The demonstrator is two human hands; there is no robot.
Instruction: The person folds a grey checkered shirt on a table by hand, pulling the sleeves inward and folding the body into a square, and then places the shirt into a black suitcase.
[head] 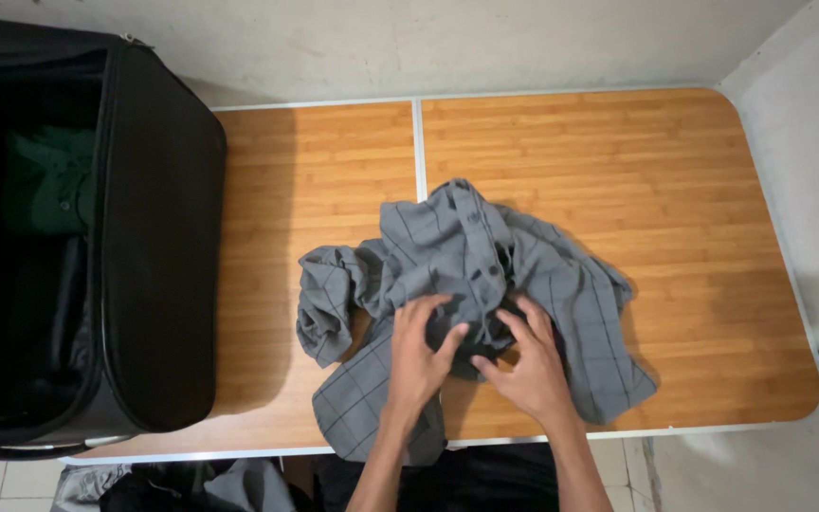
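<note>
Item 1, at 9 o'clock: black soft suitcase (158, 265), open, standing on the left end of the worktop (694, 190). Its far left and lower edge are cut off by the frame. Interior mostly lost in shadow; a dark green folded garment (49, 180) can be made out near the top, other contents unreadable.

Item 2, centre to 6 o'clock: grey checked shirt (466, 256), crumpled in a heap on the wood-grain worktop, buttons visible down a placket. One sleeve bunches toward 9 o'clock of the heap; a flat panel hangs over the near edge at 7 o'clock. Layout of the shirt beneath the folds cannot be told.

Item 3, left hand (419, 356): palm down on the shirt, fingers spread and curled, fingertips pressing into the fabric at the middle of the heap. Not closed around anything; forearm enters from 6 o'clock, cut off at the frame.

Item 4, right hand (528, 365): just beside the left, palm down, fingers bent and digging into a dark fold of the shirt. Whether cloth is pinched underneath is hidden.

Item 5, 6 to 7 o'clock, below the worktop edge: dark and grey clothing (229, 485), partly cut off, kind unclear.

Item 6, 3 o'clock: worktop's bare right half, rounded corners, a metal seam (419, 147) dividing it at 12 o'clock.
</note>
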